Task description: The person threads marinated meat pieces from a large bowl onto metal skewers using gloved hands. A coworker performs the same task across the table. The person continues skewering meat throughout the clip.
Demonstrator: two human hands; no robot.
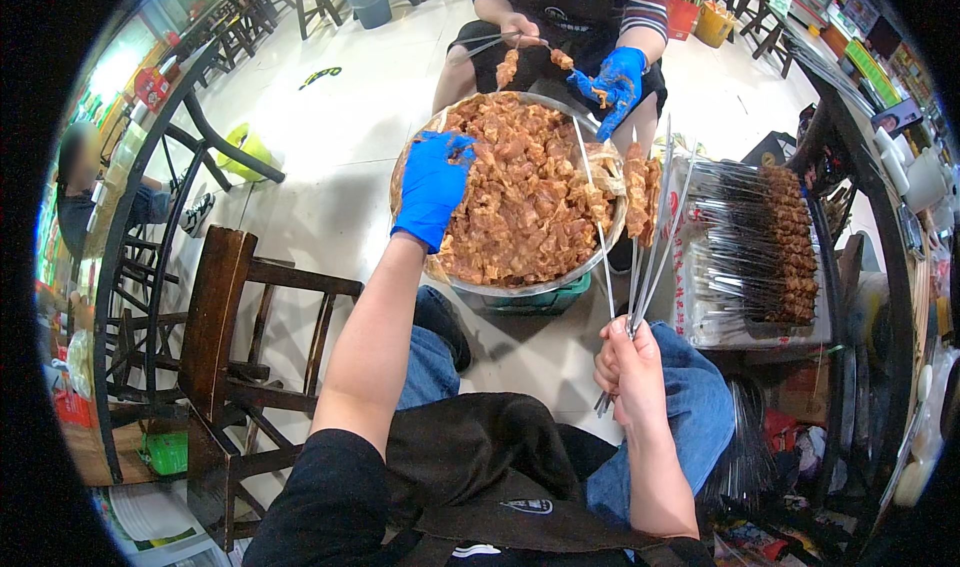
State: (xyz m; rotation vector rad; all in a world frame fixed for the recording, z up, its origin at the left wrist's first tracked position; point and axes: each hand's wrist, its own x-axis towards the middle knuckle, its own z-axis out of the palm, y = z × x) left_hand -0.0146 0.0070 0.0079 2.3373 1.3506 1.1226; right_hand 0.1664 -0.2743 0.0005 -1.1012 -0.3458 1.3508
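Observation:
In front of me a wide metal basin (536,291) is heaped with marinated raw meat pieces (517,192). My left hand (433,184), in a blue glove, is at the meat's left side; its fingers are curled and partly hidden, so I cannot tell whether they pinch a piece. Bare, my right hand (630,360) grips a bundle of metal skewers (643,282) above my right knee, their tips fanned upward. Meat chunks (639,192) are threaded on some of them. One skewer, leaning left over the basin's rim, carries a small piece (598,205).
Across the basin, another person's gloved hand (616,86) and bare hand (521,30) work with skewers. Finished meat skewers (787,244) lie stacked on a white box (701,319) to the right. A wooden chair (217,319) stands left; a dark table leg (892,289) borders the right.

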